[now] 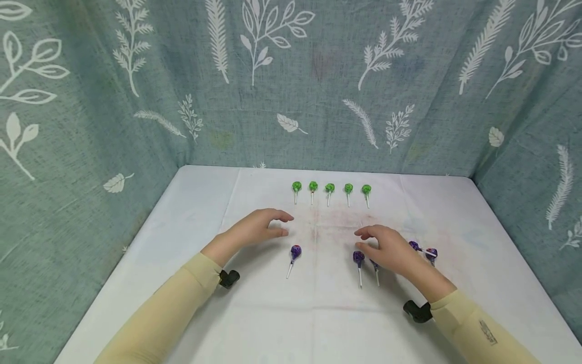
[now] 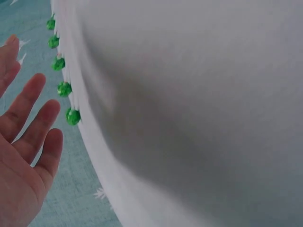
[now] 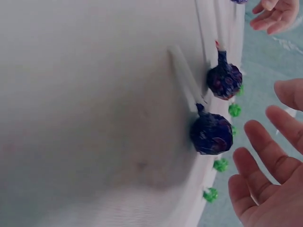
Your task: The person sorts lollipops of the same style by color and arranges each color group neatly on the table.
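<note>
My left hand [image 1: 254,227] hovers over the left middle of the table, fingers relaxed and holding nothing. Nearest to it, a purple-wrapped lollipop [image 1: 296,251] lies with its stick toward me. The right hand [image 1: 391,250] is held over the right side, fingers loosely bent and nothing in its grasp. Just below its thumb lies a second purple lollipop [image 1: 358,258], beside another [image 1: 376,273] whose head the hand partly hides. In the right wrist view, a purple lollipop head [image 3: 212,134] shows close to the fingertips. Behind both hands, several green lollipops [image 1: 330,188] form a row, sticks pointing toward me.
Right of the right hand, two more purple lollipops [image 1: 431,254] lie close together, one stick crossing the other's head. A white cloth [image 1: 273,328] covers the table. Blue-green leaf-patterned curtains [image 1: 291,101] hang at its back and sides.
</note>
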`<move>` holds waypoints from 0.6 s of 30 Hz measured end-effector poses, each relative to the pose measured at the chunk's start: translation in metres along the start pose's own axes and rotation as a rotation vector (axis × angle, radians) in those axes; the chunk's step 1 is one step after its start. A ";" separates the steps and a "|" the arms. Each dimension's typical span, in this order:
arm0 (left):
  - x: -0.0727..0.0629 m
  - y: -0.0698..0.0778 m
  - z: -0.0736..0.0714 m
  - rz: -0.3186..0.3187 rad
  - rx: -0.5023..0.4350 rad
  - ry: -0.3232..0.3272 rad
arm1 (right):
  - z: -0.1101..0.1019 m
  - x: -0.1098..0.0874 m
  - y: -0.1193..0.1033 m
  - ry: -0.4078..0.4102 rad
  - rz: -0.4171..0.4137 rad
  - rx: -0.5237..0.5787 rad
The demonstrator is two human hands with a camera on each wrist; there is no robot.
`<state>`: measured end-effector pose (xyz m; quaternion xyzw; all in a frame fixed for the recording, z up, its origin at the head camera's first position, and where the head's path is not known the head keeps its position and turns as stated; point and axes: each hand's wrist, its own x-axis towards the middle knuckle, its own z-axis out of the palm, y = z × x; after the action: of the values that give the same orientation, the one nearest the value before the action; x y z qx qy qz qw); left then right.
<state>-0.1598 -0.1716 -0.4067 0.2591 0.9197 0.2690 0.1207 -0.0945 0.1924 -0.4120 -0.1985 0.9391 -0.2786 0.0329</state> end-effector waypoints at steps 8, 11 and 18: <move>-0.004 0.005 0.010 0.051 0.006 -0.067 | 0.003 -0.011 0.004 -0.044 -0.034 -0.026; -0.003 0.007 0.014 0.094 0.033 -0.104 | 0.006 -0.013 0.007 -0.074 -0.034 -0.047; -0.001 0.010 0.021 0.123 0.050 -0.146 | 0.009 -0.012 0.007 -0.072 -0.082 -0.088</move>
<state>-0.1472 -0.1554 -0.4183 0.3369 0.8973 0.2334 0.1641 -0.0843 0.1978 -0.4235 -0.2478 0.9398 -0.2308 0.0463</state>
